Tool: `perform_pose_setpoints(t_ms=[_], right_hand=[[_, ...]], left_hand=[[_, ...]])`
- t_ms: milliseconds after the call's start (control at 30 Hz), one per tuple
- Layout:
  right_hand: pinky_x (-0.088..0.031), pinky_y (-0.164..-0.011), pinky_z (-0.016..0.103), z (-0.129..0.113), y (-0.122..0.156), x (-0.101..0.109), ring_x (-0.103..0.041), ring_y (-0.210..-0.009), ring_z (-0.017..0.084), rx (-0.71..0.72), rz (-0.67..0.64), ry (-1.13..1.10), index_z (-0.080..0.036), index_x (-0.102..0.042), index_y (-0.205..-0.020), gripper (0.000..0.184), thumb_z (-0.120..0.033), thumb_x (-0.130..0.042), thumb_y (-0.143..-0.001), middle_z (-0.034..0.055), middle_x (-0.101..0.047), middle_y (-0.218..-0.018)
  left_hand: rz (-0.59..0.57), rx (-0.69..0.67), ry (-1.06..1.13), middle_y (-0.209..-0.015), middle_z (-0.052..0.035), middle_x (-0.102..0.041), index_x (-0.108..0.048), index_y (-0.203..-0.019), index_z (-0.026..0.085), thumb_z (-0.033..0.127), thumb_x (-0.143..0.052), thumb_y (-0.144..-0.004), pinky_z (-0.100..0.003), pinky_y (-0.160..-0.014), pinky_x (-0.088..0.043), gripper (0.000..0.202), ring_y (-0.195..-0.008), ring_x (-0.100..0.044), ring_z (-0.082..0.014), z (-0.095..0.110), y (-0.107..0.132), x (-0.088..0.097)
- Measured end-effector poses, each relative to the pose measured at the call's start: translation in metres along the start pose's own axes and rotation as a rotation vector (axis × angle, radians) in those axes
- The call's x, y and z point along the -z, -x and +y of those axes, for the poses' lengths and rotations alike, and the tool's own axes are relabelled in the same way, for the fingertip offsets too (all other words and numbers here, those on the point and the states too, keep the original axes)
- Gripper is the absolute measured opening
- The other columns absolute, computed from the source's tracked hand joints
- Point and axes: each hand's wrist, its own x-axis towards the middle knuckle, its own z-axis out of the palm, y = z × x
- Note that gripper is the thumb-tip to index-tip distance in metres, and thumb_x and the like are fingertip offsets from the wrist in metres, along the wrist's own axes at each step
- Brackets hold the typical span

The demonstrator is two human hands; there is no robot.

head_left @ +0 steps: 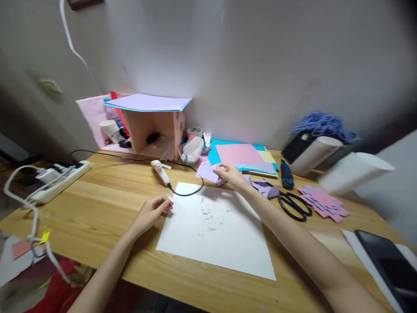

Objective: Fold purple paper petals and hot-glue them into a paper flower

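My right hand [232, 175] reaches across the table, thumb and fingers pinched on a piece of lilac paper [208, 172]. My left hand [155, 209] rests at the left edge of a white sheet [234, 243], its fingers curled together; whatever may be between the fingertips is too small to make out. Small reddish and dark marks or scraps cover the sheet's middle. Just beyond my left hand lies a white hot glue gun [160, 173] with a black cord. Lilac paper offcuts [265, 189] and black-handled scissors [295, 206] are to the right of my right hand.
Coloured paper sheets [241, 154], an open box [153, 126] and a clear bag [192, 151] stand along the wall. Rightward are a blue utility knife [287, 174], stacked pink paper pieces [324, 201], white rolls [355, 171] and a phone [387, 261]. A power strip [61, 182] lies left.
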Motion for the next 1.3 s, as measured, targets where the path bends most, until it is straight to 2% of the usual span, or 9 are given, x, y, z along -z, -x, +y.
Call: perform_pose_setpoints(t_ms=[100,233,367,500,700,833,1033,1167,1300], right_hand=[[-0.047,-0.055,0.022,0.003,-0.021,0.053,-0.056,-0.054,0.011,-0.001,0.27,0.094,-0.014,-0.057,-0.072,0.023,-0.037,-0.062,-0.071,0.0019,-0.061,-0.063],[-0.049,-0.065,0.027,0.006,-0.034,0.096,-0.06,-0.065,0.014,-0.036,0.374,0.227,-0.013,-0.058,-0.073,0.019,-0.033,-0.057,-0.075,0.0057,-0.063,-0.071],[-0.041,-0.085,0.034,0.004,-0.015,0.117,-0.056,-0.091,0.019,-0.011,0.489,0.415,-0.014,-0.059,-0.087,0.019,-0.025,-0.061,-0.071,0.0092,-0.062,-0.093],[-0.04,-0.081,0.037,0.008,0.017,0.113,-0.052,-0.095,0.027,-0.022,0.358,0.939,-0.014,-0.061,-0.082,0.03,-0.036,-0.069,-0.062,0.0119,-0.062,-0.09],[-0.039,-0.07,0.034,0.007,0.037,0.093,-0.053,-0.088,0.028,-0.059,0.358,1.252,-0.014,-0.061,-0.072,0.014,-0.019,-0.05,-0.078,0.016,-0.064,-0.082],[-0.038,-0.067,0.031,-0.012,0.047,0.089,-0.052,-0.085,0.023,0.186,0.392,1.162,-0.018,-0.058,-0.074,0.013,-0.022,-0.047,-0.081,0.0092,-0.063,-0.08],[-0.039,-0.066,0.027,-0.04,0.063,0.052,-0.053,-0.075,0.016,0.528,0.022,0.864,-0.019,-0.058,-0.079,0.008,-0.021,-0.05,-0.081,0.0033,-0.062,-0.076],[-0.039,-0.066,0.025,-0.049,0.058,0.009,-0.054,-0.073,0.014,0.6,-0.145,0.727,-0.019,-0.058,-0.08,0.007,-0.021,-0.051,-0.081,0.0024,-0.062,-0.076],[-0.04,-0.064,0.024,-0.041,0.043,-0.035,-0.055,-0.069,0.013,0.542,-0.242,0.595,-0.018,-0.058,-0.082,0.013,-0.03,-0.052,-0.083,0.0021,-0.063,-0.076]], left_hand=[[-0.057,-0.103,-0.18,-0.074,-0.0041,-0.064,-0.062,-0.074,0.016,0.043,-0.05,-0.079,-0.026,-0.062,-0.046,0.029,-0.067,-0.06,-0.0168,0.021,-0.024,-0.033],[-0.039,-0.314,-0.367,-0.082,-0.0046,-0.065,-0.061,-0.078,0.018,0.034,-0.048,-0.079,-0.029,-0.069,-0.046,0.02,-0.077,-0.059,-0.0186,0.049,-0.061,-0.088],[-0.042,-0.443,-0.438,-0.091,-0.0058,-0.061,-0.058,-0.085,0.019,0.026,-0.044,-0.081,-0.03,-0.073,-0.046,0.016,-0.085,-0.058,-0.0183,0.06,-0.08,-0.13],[-0.067,-0.44,-0.444,-0.093,-0.0052,-0.06,-0.057,-0.088,0.02,0.025,-0.042,-0.082,-0.029,-0.07,-0.046,0.017,-0.085,-0.058,-0.0177,0.054,-0.079,-0.145],[-0.021,-0.414,-0.375,-0.093,-0.004,-0.062,-0.058,-0.088,0.021,0.026,-0.041,-0.083,-0.029,-0.07,-0.046,0.018,-0.081,-0.059,-0.0166,0.05,-0.069,-0.136],[0.022,-0.324,-0.23,-0.095,-0.0062,-0.064,-0.06,-0.092,0.019,0.032,-0.042,-0.084,-0.03,-0.074,-0.047,0.023,-0.085,-0.061,-0.0183,0.058,-0.063,-0.122],[-0.016,-0.251,0.03,-0.112,-0.0093,-0.061,-0.055,-0.113,0.018,0.037,-0.057,-0.077,-0.03,-0.083,-0.045,0.041,-0.101,-0.057,-0.0202,0.071,-0.057,-0.106],[-0.024,-0.228,0.113,-0.091,-0.0086,-0.068,-0.064,-0.093,0.014,0.037,-0.061,-0.073,-0.028,-0.073,-0.047,0.03,-0.083,-0.062,-0.0197,0.061,-0.047,-0.089],[0.157,-0.153,0.113,-0.075,-0.0061,-0.068,-0.064,-0.075,0.013,0.038,-0.062,-0.07,-0.025,-0.065,-0.045,0.026,-0.071,-0.061,-0.018,0.037,-0.032,-0.06]])
